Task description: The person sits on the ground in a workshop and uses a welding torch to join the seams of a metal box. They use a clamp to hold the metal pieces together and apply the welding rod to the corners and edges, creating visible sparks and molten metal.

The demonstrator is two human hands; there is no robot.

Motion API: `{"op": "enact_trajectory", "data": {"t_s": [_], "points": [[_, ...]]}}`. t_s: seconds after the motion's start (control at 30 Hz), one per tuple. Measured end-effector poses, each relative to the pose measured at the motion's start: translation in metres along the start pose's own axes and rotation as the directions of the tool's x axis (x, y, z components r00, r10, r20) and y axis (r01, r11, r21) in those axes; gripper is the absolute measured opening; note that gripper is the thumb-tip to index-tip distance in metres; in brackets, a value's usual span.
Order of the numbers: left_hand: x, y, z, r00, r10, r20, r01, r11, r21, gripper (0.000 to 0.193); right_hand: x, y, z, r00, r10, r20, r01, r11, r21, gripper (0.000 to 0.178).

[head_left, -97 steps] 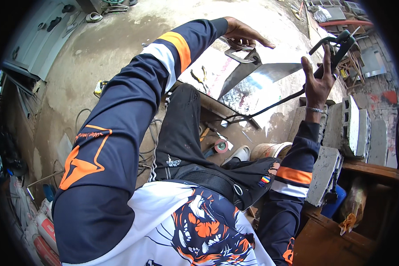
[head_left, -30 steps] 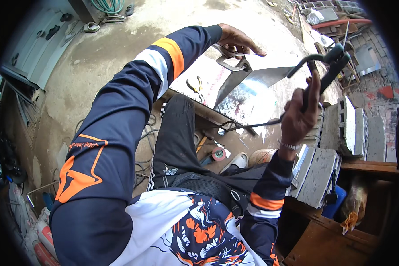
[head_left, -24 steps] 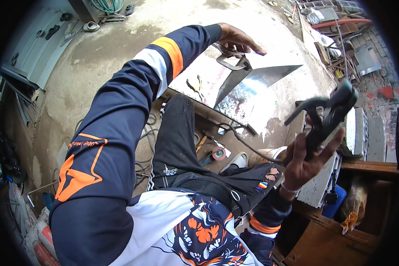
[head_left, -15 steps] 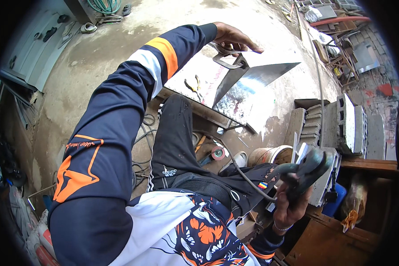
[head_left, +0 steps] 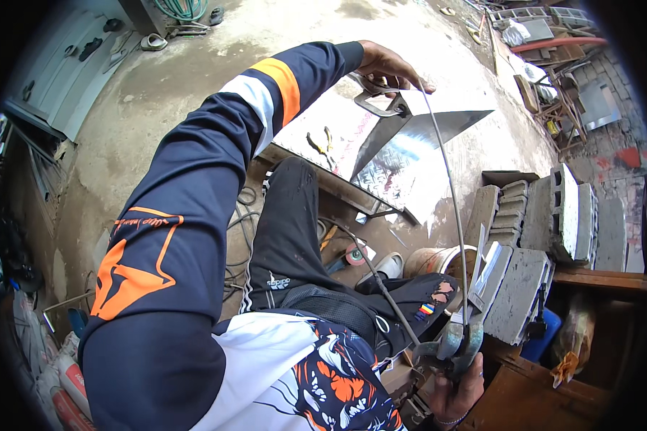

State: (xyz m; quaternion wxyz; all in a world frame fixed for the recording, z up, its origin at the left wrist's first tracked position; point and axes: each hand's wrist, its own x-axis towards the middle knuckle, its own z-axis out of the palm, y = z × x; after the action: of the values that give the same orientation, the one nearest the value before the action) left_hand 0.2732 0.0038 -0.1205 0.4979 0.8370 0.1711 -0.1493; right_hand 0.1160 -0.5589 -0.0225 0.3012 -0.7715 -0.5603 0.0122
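My left hand (head_left: 387, 66) is closed around a locking C-clamp (head_left: 376, 110) at the upper corner of a bent, shiny sheet-metal piece (head_left: 402, 147). My index finger stretches along the corner. Low on the right, my right hand (head_left: 459, 396) grips a welding electrode holder (head_left: 449, 350) with a cable (head_left: 382, 284) running from it. A long thin welding rod (head_left: 449, 194) rises from the holder's jaws. Its far end reaches the corner beside my left fingertips; whether it touches the metal I cannot tell.
Pliers with yellow handles (head_left: 328, 138) lie on the metal-topped work surface (head_left: 295, 133). By my feet are an angle grinder (head_left: 354, 254) and a bucket (head_left: 428, 263). Concrete blocks (head_left: 514, 298) stand at right, near a wooden cabinet (head_left: 546, 391). Cables (head_left: 244, 219) coil on the floor.
My right hand has moved down and left with the electrode holder, and the rod has swung left to the sheet-metal corner. My left hand stays at the clamp; the view has shifted slightly.
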Motion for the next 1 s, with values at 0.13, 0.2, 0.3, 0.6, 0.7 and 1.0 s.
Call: {"op": "enact_trajectory", "data": {"t_s": [0.13, 0.2, 0.3, 0.6, 0.7, 1.0], "points": [[0.001, 0.007, 0.005, 0.999, 0.048, -0.007, -0.048, 0.999, 0.002, 0.078, 0.001, -0.012, -0.009, 0.999, -0.007, 0.035, 0.006, 1.000, 0.025, 0.087], [-0.001, 0.005, 0.002, 0.999, 0.049, -0.013, -0.049, 0.999, 0.012, 0.084, 0.003, -0.013, -0.013, 0.998, -0.015, 0.062, 0.014, 1.000, 0.016, 0.087], [0.001, 0.004, -0.003, 1.000, -0.001, 0.029, 0.000, 0.999, 0.039, 0.094, 0.006, -0.013, -0.017, 0.995, -0.019, 0.093, 0.019, 1.000, -0.005, 0.087], [-0.013, 0.011, -0.001, 0.999, -0.006, 0.031, 0.006, 1.000, 0.010, 0.098, 0.007, -0.015, -0.020, 0.990, -0.039, 0.134, 0.046, 0.998, -0.050, 0.079], [-0.009, 0.009, -0.002, 0.999, 0.003, 0.043, -0.003, 1.000, 0.009, 0.099, 0.004, -0.021, -0.022, 0.990, -0.011, 0.138, 0.033, 0.988, -0.153, 0.062], [0.000, 0.008, -0.002, 0.997, -0.055, 0.055, 0.054, 0.998, 0.016, 0.089, 0.031, -0.029, -0.020, 0.991, -0.031, 0.128, 0.047, 0.991, -0.128, 0.061]]}}
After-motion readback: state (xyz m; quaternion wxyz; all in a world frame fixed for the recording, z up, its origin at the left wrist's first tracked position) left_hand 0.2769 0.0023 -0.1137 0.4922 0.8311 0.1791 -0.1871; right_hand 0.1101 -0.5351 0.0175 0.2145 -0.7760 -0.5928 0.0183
